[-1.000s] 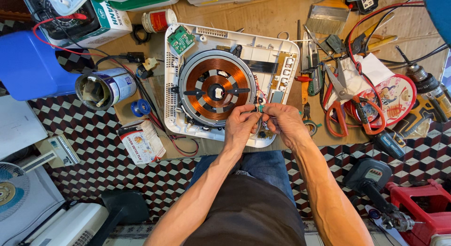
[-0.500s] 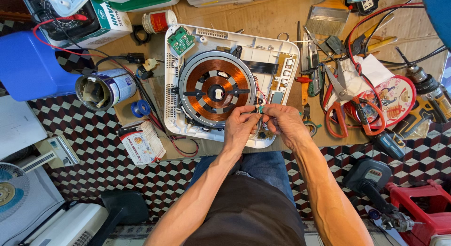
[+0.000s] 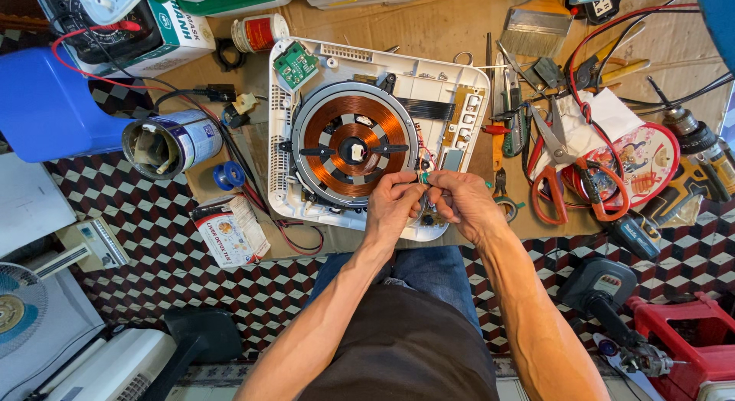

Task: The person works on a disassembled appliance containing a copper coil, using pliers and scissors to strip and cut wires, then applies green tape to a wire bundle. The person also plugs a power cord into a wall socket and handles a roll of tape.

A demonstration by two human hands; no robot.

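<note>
A: While both hands meet at the lower right rim of the copper induction coil (image 3: 353, 149), entry one, head view: left hand (image 3: 394, 204) and right hand (image 3: 458, 203), fingertips pinched together on a small green part (image 3: 423, 176) with thin wires. Exactly what that part is I cannot tell; it is too small.

B: Location of item?

A: Held just above the white cooker housing (image 3: 398, 68), at the coil's edge, near the strip of control buttons (image 3: 468, 118). Both grips closed on the part, fingers curled tight.

B: Entry two, hazards.

A: Judged only: the thin red wires (image 3: 426, 150) beside the fingers could tear loose if the hands pull apart hard. A slip could scrape the coil's windings, which lie touching the work spot.

B: Surroundings?

A: Same view. Red-handled scissors (image 3: 563, 167) and pliers (image 3: 501, 188) lie just beside the right wrist; an elbow shift could knock them off the cardboard. An open tin can (image 3: 170, 143) sits well apart to the left, a small blue spool (image 3: 228, 175) near it. A loose green circuit board (image 3: 295, 64) rests on the housing's upper left corner and could be jolted off if the housing is shoved.

B: Other risk?

A: Red lead (image 3: 612, 26) loops across the tools; it could snag.
</note>
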